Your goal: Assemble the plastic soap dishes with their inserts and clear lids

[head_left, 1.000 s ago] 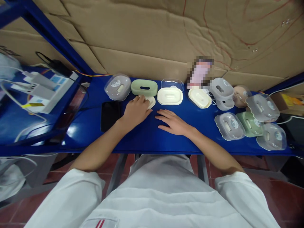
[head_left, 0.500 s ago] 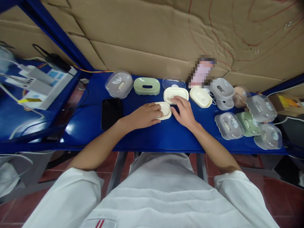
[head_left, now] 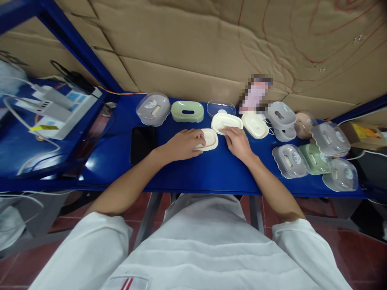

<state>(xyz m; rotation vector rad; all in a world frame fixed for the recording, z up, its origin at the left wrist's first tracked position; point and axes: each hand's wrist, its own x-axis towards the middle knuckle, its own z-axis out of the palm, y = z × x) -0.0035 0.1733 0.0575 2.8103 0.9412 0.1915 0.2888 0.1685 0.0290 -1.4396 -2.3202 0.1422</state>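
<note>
My left hand is closed over the left end of a cream oval plastic tray, its thumb at the near side. Just beyond and to the right is a second cream oval tray, slightly tilted. The curled fingers of my right hand grip this one at its near rim. The two trays touch or nearly touch; I cannot tell which. Behind them lies a clear plastic lid. A green oval case with a slot stands to the left, and more cream oval pieces lie to the right.
On the blue table, a black phone lies left of my left hand. A grey lidded case stands behind it. Several lidded cases crowd the right side. A power strip with cables sits far left; cardboard lines the back.
My right hand's fingers have curled onto the near rim of the farther tray, which has shifted slightly right and tilted. My left hand stays on the nearer tray. The view has moved slightly.
</note>
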